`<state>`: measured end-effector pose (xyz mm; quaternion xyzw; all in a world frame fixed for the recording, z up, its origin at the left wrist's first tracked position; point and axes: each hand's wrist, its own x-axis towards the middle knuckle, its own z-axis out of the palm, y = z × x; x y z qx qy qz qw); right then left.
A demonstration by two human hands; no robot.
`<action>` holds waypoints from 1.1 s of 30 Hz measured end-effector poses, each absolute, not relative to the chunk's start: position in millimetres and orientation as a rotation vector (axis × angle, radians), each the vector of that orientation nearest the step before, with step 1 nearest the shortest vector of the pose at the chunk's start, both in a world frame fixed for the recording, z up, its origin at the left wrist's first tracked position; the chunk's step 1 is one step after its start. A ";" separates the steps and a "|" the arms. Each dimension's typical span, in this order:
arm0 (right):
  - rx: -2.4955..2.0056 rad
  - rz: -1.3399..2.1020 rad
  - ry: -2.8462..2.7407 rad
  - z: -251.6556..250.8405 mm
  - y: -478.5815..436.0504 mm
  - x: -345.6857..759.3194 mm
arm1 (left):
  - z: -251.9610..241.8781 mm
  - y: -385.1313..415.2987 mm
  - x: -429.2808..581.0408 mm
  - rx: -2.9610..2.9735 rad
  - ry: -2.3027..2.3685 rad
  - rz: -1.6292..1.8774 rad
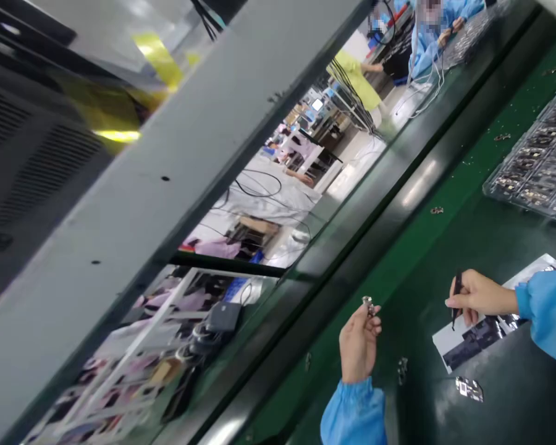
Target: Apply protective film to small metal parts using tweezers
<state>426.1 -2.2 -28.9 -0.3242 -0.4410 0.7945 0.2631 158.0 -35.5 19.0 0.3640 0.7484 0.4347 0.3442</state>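
My left hand (pixel 359 340), in a blue sleeve, is closed with its fingertips pinching a small metallic circuit board (pixel 367 302) above the green surface. Black tweezers (pixel 456 298) stand nearly upright in the closed fingers of my right hand (pixel 484 295). Their tips point down at a white backing sheet (pixel 442 342) that carries dark film pieces (pixel 482 337). Below that sheet lies a shiny flat board (pixel 469 389). Another small board (pixel 402 371) rests between my two hands.
A clear tray (pixel 505 196) packed with small boards sits at the right. Loose parts (pixel 437 211) lie along the green belt (pixel 463 179). A metal rail (pixel 352 247) and a large grey beam (pixel 167 167) run diagonally. Co-workers in blue (pixel 426 55) and yellow (pixel 359 77) are farther back.
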 end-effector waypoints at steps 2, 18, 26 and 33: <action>-0.895 2.115 -1.109 -26.5 -0.2 428.6 | 18.0 -55.5 192.3 0.835 1.798 1.098; -0.936 1.977 -1.291 -21.3 -5.7 434.0 | -4.1 -84.3 279.2 0.530 1.448 0.882; -0.993 1.946 -1.303 -19.1 -5.6 432.8 | -3.8 -83.6 281.0 0.533 1.463 0.871; -0.988 1.948 -1.316 -18.8 -6.0 433.0 | -3.3 -84.2 280.7 0.546 1.475 0.863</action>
